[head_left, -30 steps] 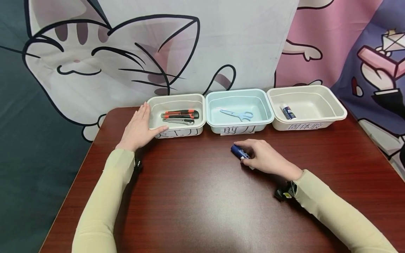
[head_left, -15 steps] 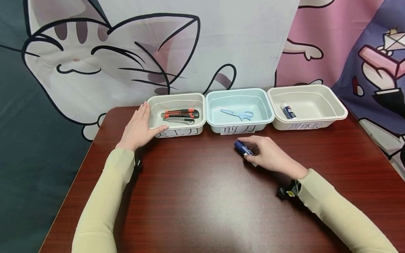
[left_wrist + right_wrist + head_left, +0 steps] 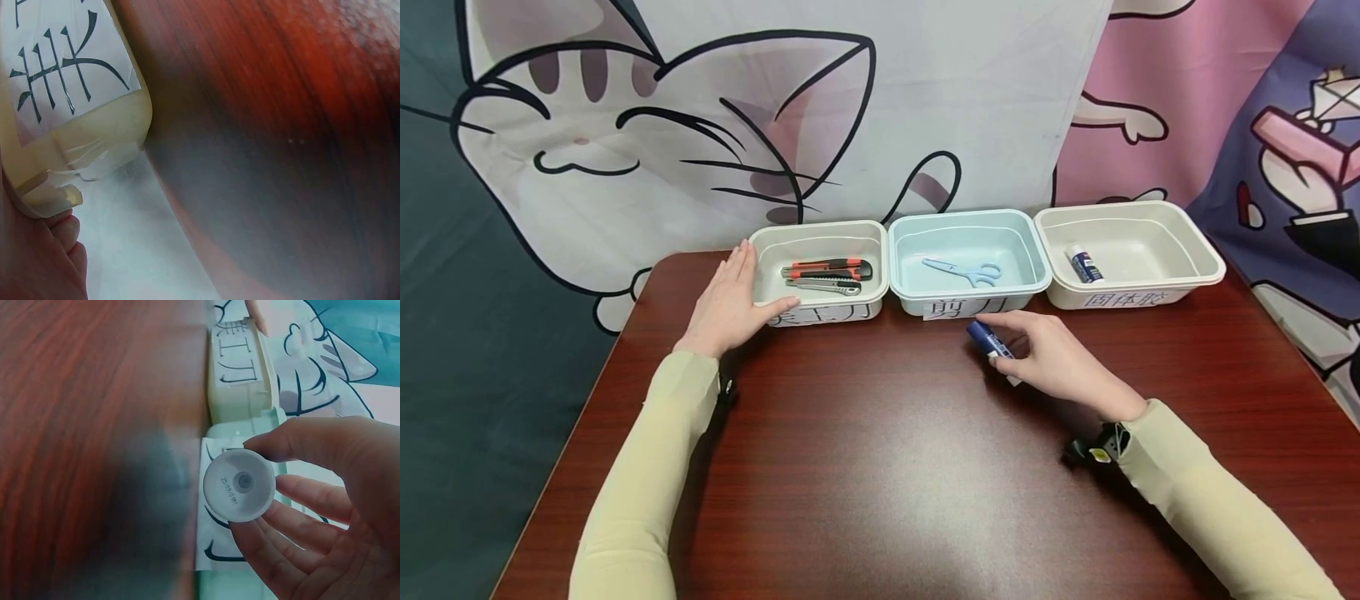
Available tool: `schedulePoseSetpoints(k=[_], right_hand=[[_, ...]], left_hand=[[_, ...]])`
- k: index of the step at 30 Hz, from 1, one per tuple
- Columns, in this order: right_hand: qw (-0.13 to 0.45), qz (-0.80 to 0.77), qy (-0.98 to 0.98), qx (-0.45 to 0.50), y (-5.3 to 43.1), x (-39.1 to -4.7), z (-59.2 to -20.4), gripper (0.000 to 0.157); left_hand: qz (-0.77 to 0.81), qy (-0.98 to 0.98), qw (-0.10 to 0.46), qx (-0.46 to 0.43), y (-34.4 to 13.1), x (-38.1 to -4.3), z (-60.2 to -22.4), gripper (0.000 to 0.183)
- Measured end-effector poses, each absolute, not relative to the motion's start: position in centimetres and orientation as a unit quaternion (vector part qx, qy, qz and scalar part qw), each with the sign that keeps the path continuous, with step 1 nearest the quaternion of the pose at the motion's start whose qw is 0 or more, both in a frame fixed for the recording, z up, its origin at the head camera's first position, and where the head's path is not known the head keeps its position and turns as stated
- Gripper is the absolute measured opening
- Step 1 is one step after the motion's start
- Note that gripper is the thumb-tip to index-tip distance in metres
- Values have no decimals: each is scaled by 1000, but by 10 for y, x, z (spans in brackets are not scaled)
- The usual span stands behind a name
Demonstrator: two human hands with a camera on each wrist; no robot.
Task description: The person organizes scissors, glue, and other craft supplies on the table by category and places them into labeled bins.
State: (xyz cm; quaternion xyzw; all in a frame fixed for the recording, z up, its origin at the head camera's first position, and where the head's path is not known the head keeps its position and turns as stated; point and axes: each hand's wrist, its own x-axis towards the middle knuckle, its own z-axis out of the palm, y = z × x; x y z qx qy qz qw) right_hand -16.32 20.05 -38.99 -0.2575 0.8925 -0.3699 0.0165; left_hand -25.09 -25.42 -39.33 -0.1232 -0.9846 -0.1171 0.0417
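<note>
In the head view my right hand [image 3: 1060, 358] pinches a blue and white glue stick [image 3: 988, 340] between thumb and fingers, in front of the light blue bin [image 3: 917, 296]. The right wrist view shows the round white base of that glue stick [image 3: 240, 503] facing the camera. At the left, my left hand [image 3: 722, 302] lies with straight fingers along the side of a cream bin [image 3: 818, 233], its thumb over the front rim. Several utility knives [image 3: 826, 270] lie in that bin. Light blue scissors [image 3: 966, 272] lie in the middle bin.
A second cream bin [image 3: 1150, 221] stands at the right end of the row, with another glue stick [image 3: 1085, 264] in it. Paper labels with writing are on the bins' fronts. Behind the wooden table [image 3: 880, 467] hangs a printed cloth [image 3: 985, 92].
My right hand has moved to the right and toward the bins, carrying the glue stick. The left hand stays on the left bin.
</note>
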Motion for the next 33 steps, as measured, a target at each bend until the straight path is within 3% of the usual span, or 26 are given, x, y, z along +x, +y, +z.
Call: schedulePoseSetpoints(k=[22,33], right_hand=[[-102,-381,903,-172,249,-176,-337,55],[-126,-378,910,-115,285,-179,-318,56]], left_hand=[[-122,-984,39,-126,-254,-250,-393,112],[-125,-983,38,-127,-253,-248,-391,112]])
